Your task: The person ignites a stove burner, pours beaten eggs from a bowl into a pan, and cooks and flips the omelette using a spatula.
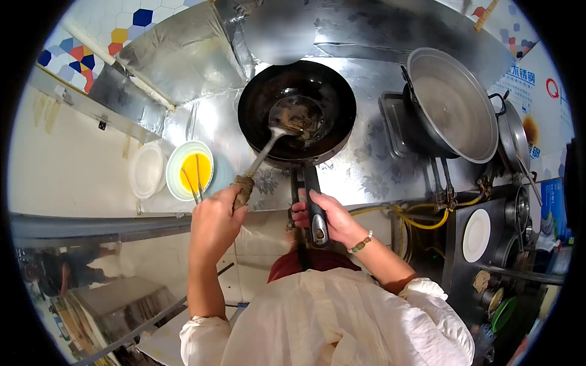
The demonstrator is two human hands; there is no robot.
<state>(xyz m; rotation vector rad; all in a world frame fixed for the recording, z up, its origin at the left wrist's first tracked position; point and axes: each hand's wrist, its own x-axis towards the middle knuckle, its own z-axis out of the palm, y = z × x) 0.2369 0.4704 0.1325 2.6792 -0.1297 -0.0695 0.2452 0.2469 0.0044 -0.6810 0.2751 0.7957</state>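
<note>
My left hand point(217, 221) is closed around the wrapped handle of a metal wok spatula point(267, 152). The spatula's blade rests inside a black wok point(256, 116), whose bottom looks wet and shiny with brownish residue. Under the wok's long black handle point(312, 189) pass the fingers of my right hand point(339, 218), showing on its far side, with the thumb against the handle. Left of the wok, a pale bowl point(177, 160) holds yellow liquid that looks like beaten egg. Two thin sticks, likely chopsticks point(199, 177), lean in it.
A white plastic tub point(146, 171) sits left of the bowl. To the right, a large metal pot point(455, 116) of cloudy liquid stands by a rectangular tray point(394, 125). Yellow hoses point(421, 222) and valves run below the counter point(366, 183). A white plate point(476, 235) lies lower right.
</note>
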